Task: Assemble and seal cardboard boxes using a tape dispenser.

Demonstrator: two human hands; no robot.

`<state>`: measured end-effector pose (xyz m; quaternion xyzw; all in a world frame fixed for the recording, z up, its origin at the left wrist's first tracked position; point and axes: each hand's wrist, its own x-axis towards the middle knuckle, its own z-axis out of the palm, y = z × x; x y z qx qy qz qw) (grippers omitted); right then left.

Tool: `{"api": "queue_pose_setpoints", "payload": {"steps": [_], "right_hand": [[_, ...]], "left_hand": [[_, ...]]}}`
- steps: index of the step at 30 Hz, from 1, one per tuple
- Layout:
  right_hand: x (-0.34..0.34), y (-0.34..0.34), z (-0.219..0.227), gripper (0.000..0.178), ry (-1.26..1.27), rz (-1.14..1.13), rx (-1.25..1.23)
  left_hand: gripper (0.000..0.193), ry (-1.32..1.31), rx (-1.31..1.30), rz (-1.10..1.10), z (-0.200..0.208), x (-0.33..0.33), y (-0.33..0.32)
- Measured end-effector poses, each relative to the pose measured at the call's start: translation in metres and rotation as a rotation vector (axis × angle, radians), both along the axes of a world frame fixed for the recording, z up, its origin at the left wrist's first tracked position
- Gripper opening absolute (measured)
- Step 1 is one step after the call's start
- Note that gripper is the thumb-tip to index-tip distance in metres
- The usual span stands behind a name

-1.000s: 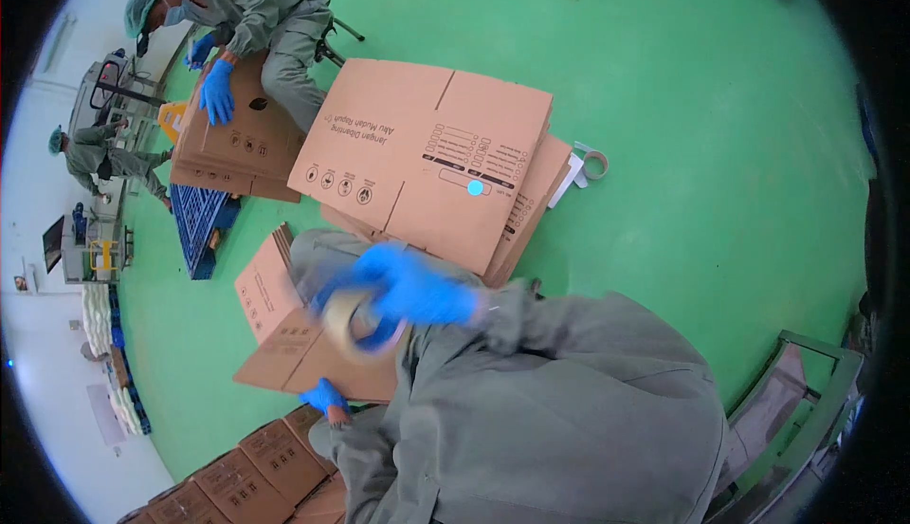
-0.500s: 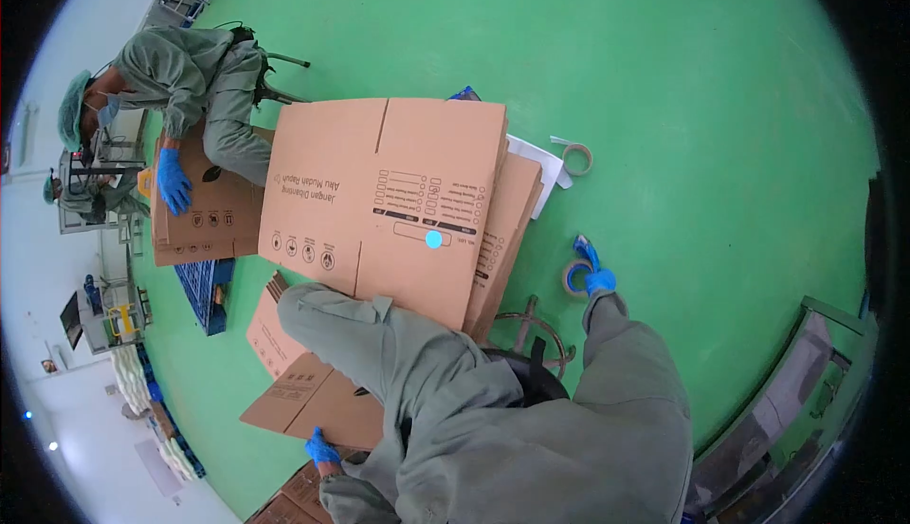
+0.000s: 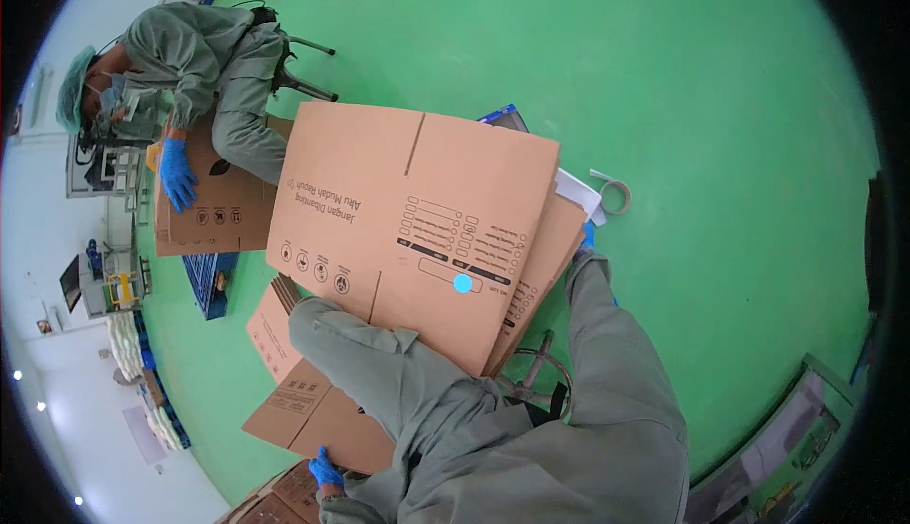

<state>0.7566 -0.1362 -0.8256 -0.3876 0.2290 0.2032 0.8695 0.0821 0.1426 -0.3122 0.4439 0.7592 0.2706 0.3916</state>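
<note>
A large folded cardboard carton (image 3: pixel 427 220) lies flat across my lap on top of more flat cartons (image 3: pixel 545 273). My left hand (image 3: pixel 325 472), in a blue glove, is closed on the edge of a smaller brown cardboard piece (image 3: pixel 327 420) low on the left. My right hand (image 3: pixel 589 236), also gloved in blue, is at the right edge of the carton stack beside a white sheet (image 3: pixel 578 194). Its fingers are mostly hidden by the sleeve and the cartons. A roll of tape (image 3: pixel 616 198) with a loose end lies on the green floor beyond it.
A co-worker (image 3: pixel 204 69) sits at the upper left, a blue-gloved hand (image 3: pixel 177 175) on another carton stack (image 3: pixel 223 225). A blue pallet (image 3: pixel 207 282) is below. Brown boxes (image 3: pixel 284 500) stand at the lower left, a metal stool base (image 3: pixel 536 372) by my leg, a green-framed rack (image 3: pixel 768 439) at right.
My right hand has moved from beside a blue-and-tan tape roll up to the edge of the carton stack. The view has shifted slightly; my left hand keeps its hold.
</note>
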Motion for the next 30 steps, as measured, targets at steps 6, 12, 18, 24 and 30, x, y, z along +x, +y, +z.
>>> {"api": "queue_pose_setpoints", "payload": {"steps": [6,12,18,24,30], "right_hand": [[-0.009,-0.019,0.010,0.044,-0.012,0.277,-0.334],[0.007,-0.007,0.061,0.045,-0.063,0.456,-0.596],[0.016,0.005,0.060,0.045,-0.075,0.544,-0.618],[0.033,0.002,0.073,0.046,-0.123,0.680,-0.649],[0.120,0.013,0.165,0.047,-0.351,0.768,-0.629]], "left_hand": [[0.041,0.007,0.053,0.022,-0.014,-0.026,0.001],[0.042,0.145,-0.084,0.097,-0.017,-0.037,0.001],[0.042,-0.070,0.018,-0.010,-0.021,-0.045,-0.010],[0.042,0.127,0.049,0.002,-0.019,-0.041,-0.017],[0.038,0.179,-0.070,0.012,-0.007,-0.039,-0.011]]}}
